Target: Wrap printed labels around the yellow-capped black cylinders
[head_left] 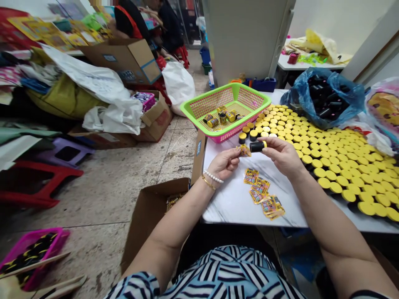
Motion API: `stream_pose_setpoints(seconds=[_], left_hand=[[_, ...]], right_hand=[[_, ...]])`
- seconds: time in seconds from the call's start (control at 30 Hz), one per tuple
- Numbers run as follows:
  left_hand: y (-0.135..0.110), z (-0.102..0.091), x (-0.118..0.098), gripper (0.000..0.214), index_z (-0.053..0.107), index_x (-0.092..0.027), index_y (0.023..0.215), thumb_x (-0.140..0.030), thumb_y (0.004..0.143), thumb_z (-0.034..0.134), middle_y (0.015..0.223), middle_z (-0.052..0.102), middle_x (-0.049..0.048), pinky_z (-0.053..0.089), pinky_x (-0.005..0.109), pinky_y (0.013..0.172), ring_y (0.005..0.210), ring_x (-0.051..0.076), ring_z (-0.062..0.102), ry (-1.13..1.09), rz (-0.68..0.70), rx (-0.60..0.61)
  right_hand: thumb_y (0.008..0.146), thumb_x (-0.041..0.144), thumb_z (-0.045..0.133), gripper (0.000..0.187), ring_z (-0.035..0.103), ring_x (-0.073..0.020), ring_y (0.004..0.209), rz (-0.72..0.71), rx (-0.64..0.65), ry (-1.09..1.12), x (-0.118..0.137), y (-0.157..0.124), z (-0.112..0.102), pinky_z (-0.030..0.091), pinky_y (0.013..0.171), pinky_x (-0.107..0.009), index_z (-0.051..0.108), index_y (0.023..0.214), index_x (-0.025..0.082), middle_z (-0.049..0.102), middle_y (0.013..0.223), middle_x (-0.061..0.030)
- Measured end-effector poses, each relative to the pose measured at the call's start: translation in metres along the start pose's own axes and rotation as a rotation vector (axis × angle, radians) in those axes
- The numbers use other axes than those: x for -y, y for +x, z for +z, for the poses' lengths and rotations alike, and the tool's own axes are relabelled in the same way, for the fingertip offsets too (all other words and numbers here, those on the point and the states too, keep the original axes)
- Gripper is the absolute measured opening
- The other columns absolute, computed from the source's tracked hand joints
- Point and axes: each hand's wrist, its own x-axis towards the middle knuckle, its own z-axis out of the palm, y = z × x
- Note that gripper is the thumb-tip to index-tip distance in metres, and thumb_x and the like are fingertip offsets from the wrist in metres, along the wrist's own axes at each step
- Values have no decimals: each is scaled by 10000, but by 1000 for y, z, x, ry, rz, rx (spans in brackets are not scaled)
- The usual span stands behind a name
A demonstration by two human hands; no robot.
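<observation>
At far left we had a pink tub of black-and-yellow pieces on the tiled floor, then a red stool and a purple stool. Next came a large cardboard box and a white sack, with a grey cabinet behind the counter. On that white, grey-veined top, a green-rimmed basket sat at the far left corner with several wrapped cylinders inside. Our left hand pinched a yellow printed wrapper in its fingertips, in front of the basket; our right hand pinched a black cylinder by its yellow end, the dark end pointing left at the wrapper (whether the two touched, we could not tell). Loose wrappers lay partly overlapping nearer us, and rightward spread a packed field of yellow-capped cylinders, a blue plastic bag of black pieces behind it.

As for edges, floor ran between the boxes and the counter. An open carton stood beside the counter's left edge, and the basket's rim reached past that edge. Our hands had the white strip left of the yellow caps for moving, partly taken by wrappers, the lowest near the front edge.
</observation>
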Motion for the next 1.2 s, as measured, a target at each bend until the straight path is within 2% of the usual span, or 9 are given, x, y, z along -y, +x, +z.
stream_pose_setpoints(seconds=[0.23, 0.4, 0.5, 0.67, 0.87, 0.97, 1.1, 1.2], left_hand=[[4, 2, 3, 151, 657, -95, 1001, -57, 873, 726, 767, 663, 2, 185, 81, 317, 396, -12, 419, -3, -2, -22], [4, 4, 3, 116, 653, -97, 985, -57, 892, 710, 755, 629, -22, 196, 83, 312, 393, -14, 414, -47, -50, 36], [3, 5, 3, 37, 647, -91, 949, -57, 935, 650, 744, 627, -16, 205, 83, 310, 386, -13, 417, -62, -44, 19], [3, 8, 1, 65, 656, -94, 983, -52, 940, 633, 773, 652, 1, 211, 79, 312, 387, -14, 432, -77, -35, 4], [3, 9, 0, 145, 655, -111, 1001, -47, 884, 710, 760, 639, -21, 216, 83, 314, 378, -19, 398, -90, -23, 22], [4, 7, 1, 163, 650, -111, 982, -47, 860, 738, 753, 636, -24, 202, 81, 317, 382, -22, 382, -86, -23, 46], [4, 5, 2, 153, 629, -108, 923, -59, 847, 751, 765, 656, -13, 203, 84, 318, 383, -21, 380, -78, -7, 62], [4, 5, 3, 157, 631, -102, 907, -81, 835, 769, 783, 679, 4, 203, 82, 322, 390, -20, 383, -48, 6, 63]], right_hand=[[778, 345, 871, 399, 735, -204, 1025, 40, 14, 50, -1, -3, 6, 567, 1048, -423, 783, 1155, 248, 785, 1109, -49], [773, 366, 862, 382, 740, -183, 936, 50, -72, -41, -8, -1, 6, 603, 989, -406, 778, 1121, 232, 765, 1083, -36], [785, 365, 837, 377, 741, -175, 880, 16, -109, -121, -6, -4, 13, 624, 921, -380, 752, 1121, 216, 754, 1065, -44], [814, 319, 801, 321, 735, -173, 899, -116, -147, -254, 4, -14, 26, 626, 864, -328, 745, 1116, 225, 723, 1110, -63], [817, 395, 820, 370, 745, -200, 959, 42, -138, -27, -3, -11, 23, 628, 1002, -461, 734, 1142, 241, 750, 1123, -47], [823, 419, 817, 372, 749, -205, 979, 73, -116, 24, -10, -9, 21, 623, 1021, -497, 729, 1139, 242, 751, 1147, -45], [826, 414, 810, 365, 757, -194, 905, 61, -182, -66, -10, -9, 24, 631, 994, -463, 728, 1129, 229, 757, 1099, -48], [833, 391, 795, 354, 749, -188, 852, 22, -219, -184, -8, -12, 27, 645, 902, -396, 725, 1135, 220, 746, 1070, -60]])
